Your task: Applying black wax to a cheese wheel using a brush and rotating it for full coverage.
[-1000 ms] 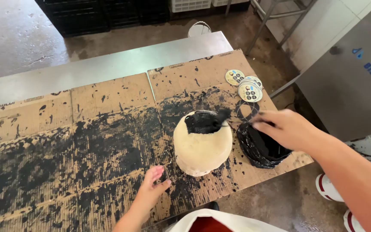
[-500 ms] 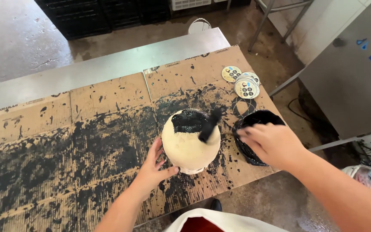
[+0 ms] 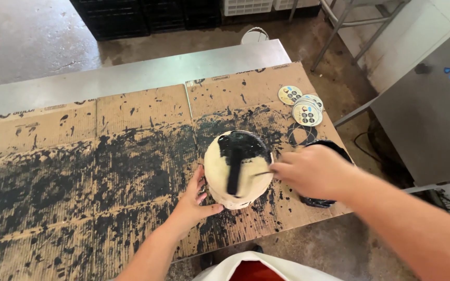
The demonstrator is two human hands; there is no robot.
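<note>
- Stained concrete floor (image 3: 32, 36) and a row of dark crates (image 3: 131, 15) frame a metal counter (image 3: 131, 78), its top covered by flattened cardboard sheets (image 3: 131, 112) heavily smeared with black paint.
- At the near edge of the cardboard stands a round, cream-coloured wheel (image 3: 238, 169), tilted toward the camera, its upper face partly coated in black with one broad black stripe running down the middle.
- The person's left hand (image 3: 192, 200) rests against the wheel's lower left side, fingers spread and thumb touching its rim; the grip is an open brace rather than a clench.
- The right hand (image 3: 308, 170), blurred, hovers just right of the wheel with its fingers closed on a thin handle of a brush (image 3: 234, 174) whose dark head lies on the black stripe.
- Just behind and below the right hand, a black-coated bowl (image 3: 321, 200) sits at the counter's right edge, mostly hidden by the hand.
- Farther back on the cardboard, near the right corner, lies a small stack of round printed labels (image 3: 306, 112), with one more label (image 3: 289, 94) just beside it and a black ring mark (image 3: 302, 134) in front.
- A grey metal cabinet (image 3: 433, 114) stands right of the counter; a white garment with a red patch (image 3: 256, 268) shows at the bottom edge.
</note>
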